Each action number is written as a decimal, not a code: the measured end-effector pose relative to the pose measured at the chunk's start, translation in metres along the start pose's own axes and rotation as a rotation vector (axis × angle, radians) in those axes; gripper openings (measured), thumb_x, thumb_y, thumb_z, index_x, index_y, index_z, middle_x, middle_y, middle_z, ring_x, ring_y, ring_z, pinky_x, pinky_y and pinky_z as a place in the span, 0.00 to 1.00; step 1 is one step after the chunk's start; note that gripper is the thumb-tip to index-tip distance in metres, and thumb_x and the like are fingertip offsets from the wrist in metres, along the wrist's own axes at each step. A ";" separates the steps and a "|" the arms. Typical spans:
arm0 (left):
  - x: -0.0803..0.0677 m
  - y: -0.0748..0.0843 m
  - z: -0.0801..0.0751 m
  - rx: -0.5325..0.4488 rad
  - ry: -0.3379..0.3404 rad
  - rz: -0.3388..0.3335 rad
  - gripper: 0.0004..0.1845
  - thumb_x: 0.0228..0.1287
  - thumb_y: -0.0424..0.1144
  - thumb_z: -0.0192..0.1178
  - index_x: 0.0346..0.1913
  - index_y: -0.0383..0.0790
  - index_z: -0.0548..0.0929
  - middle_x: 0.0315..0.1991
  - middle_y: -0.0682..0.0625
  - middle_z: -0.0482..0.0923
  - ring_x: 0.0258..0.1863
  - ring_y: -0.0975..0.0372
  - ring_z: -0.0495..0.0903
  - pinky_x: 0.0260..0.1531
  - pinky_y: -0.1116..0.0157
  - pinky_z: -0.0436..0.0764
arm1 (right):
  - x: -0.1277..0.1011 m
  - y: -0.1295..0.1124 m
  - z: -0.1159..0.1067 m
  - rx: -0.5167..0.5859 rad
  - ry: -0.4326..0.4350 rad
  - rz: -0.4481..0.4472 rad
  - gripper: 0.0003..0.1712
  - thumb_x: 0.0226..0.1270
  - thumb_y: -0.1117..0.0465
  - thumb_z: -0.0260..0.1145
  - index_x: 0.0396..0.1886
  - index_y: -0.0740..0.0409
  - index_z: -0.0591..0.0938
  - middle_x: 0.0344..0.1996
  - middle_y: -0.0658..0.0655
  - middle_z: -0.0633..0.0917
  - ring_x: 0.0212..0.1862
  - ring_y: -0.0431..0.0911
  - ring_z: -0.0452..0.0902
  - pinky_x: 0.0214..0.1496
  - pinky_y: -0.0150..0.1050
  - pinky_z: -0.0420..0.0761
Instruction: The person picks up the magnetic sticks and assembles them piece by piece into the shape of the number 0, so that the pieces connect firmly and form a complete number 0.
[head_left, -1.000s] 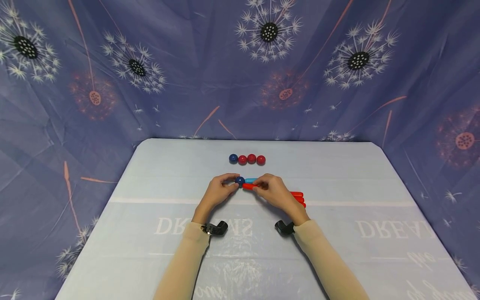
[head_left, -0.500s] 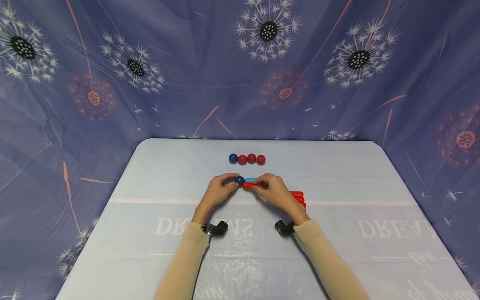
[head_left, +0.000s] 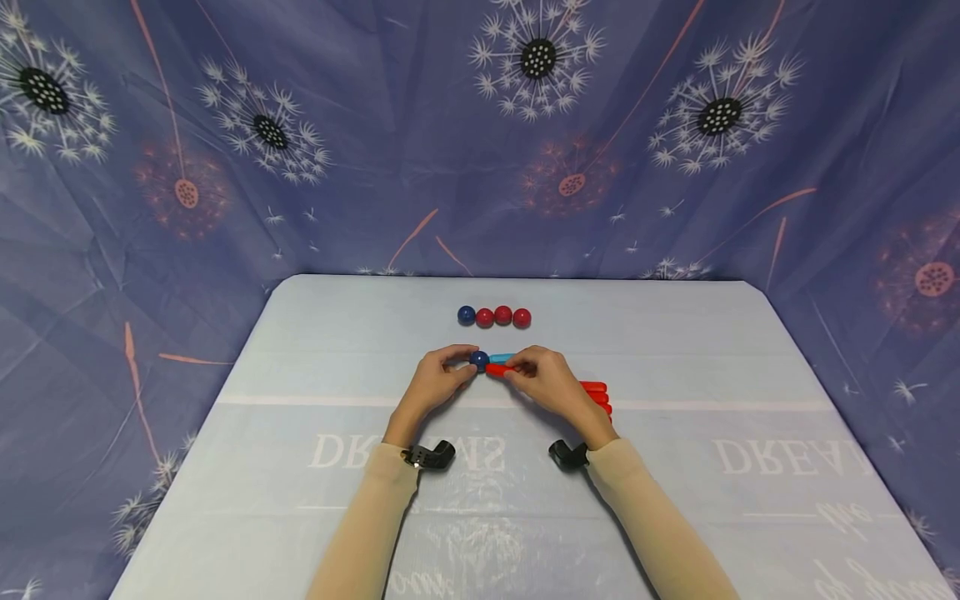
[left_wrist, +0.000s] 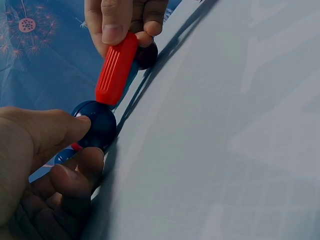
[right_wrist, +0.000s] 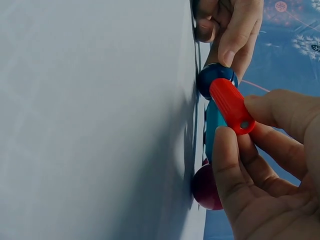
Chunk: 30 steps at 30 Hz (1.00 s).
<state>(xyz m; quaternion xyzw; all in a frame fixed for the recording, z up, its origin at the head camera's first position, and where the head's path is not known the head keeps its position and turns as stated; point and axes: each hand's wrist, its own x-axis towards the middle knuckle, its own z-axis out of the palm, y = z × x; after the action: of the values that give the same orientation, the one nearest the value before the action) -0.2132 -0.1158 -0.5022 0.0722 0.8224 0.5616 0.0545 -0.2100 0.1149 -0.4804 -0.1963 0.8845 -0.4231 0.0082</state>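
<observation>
At the table's middle my left hand (head_left: 438, 379) pinches a dark blue ball (head_left: 479, 360) between thumb and fingers; the blue ball (left_wrist: 98, 125) fills the left wrist view. My right hand (head_left: 543, 382) pinches a short red stick (head_left: 496, 371) whose tip touches that ball. The red stick (right_wrist: 231, 104) lies over a cyan stick (right_wrist: 214, 125) joined to the blue ball (right_wrist: 212, 77). A dark red ball (right_wrist: 207, 187) sits at the cyan stick's other end, under my right fingers.
A row of one blue ball (head_left: 467, 315) and three red balls (head_left: 503, 317) lies farther back on the pale blue table (head_left: 300, 350). Several red sticks (head_left: 597, 395) lie just right of my right hand. A patterned blue cloth surrounds the table.
</observation>
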 end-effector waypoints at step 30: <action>-0.001 0.000 0.001 0.017 0.003 0.015 0.17 0.63 0.40 0.64 0.55 0.49 0.82 0.45 0.49 0.84 0.14 0.64 0.72 0.13 0.69 0.68 | -0.001 -0.001 -0.004 0.005 -0.058 0.037 0.12 0.63 0.55 0.69 0.43 0.54 0.85 0.32 0.48 0.84 0.34 0.41 0.78 0.39 0.34 0.80</action>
<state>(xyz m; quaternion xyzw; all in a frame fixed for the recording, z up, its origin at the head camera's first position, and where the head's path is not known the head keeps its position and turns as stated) -0.2124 -0.1150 -0.5030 0.0783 0.8268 0.5550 0.0485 -0.2096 0.1180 -0.4774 -0.1920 0.8863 -0.4192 0.0421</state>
